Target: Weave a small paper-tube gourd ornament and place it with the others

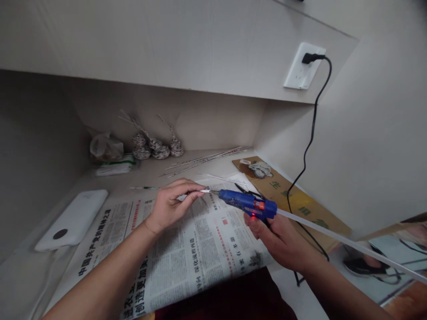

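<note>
My right hand (pixel 268 231) grips the handle of a blue glue gun (pixel 242 202), whose small red light glows near my thumb. A long translucent glue stick (pixel 320 229) runs out of its back end. The nozzle points left and meets, or nearly meets, the tip of a thin rolled paper stick (pixel 203 191). My left hand (pixel 173 202) pinches that stick between thumb and fingers; its patterned far end sticks out to the left of the hand. Beneath both hands lies a spread newspaper (pixel 187 258). Black-handled scissors (pixel 245 190) are partly hidden behind the glue gun.
Several woven paper gourds (pixel 160 149) stand at the back beside a plastic bag (pixel 106 147). Thin paper sticks (pixel 207 160) lie nearby. A white power bank (pixel 73 218) is at left, cardboard (pixel 293 195) at right. A black cord (pixel 312 138) hangs from the wall socket (pixel 300 73).
</note>
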Tool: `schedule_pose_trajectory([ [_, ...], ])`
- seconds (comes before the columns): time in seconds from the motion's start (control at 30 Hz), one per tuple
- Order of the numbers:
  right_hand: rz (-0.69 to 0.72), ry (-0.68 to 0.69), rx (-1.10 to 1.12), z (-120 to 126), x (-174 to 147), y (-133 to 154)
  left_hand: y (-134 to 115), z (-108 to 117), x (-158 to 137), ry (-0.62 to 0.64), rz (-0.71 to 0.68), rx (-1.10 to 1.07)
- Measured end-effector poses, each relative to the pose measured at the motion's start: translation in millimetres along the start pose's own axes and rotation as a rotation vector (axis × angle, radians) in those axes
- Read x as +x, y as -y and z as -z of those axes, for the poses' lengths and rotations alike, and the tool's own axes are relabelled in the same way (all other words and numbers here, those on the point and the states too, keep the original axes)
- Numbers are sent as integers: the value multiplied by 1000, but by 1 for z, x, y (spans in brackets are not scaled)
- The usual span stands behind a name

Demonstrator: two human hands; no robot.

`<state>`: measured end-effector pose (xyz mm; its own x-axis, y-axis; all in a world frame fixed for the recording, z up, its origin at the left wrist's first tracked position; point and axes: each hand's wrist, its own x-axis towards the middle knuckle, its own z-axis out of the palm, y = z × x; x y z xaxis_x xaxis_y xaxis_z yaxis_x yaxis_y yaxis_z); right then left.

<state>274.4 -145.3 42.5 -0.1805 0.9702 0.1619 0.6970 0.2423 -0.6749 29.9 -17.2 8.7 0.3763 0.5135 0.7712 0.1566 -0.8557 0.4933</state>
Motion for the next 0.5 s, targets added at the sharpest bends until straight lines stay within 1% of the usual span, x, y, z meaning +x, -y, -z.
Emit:
schedule_pose_trajectory([
  [0.2, 65, -44, -19, 1, 0, 3, 0, 0, 1, -2, 9, -11],
  [0.5, 80, -39, -9, 0, 0, 0, -1, 0, 1, 2, 6, -8],
])
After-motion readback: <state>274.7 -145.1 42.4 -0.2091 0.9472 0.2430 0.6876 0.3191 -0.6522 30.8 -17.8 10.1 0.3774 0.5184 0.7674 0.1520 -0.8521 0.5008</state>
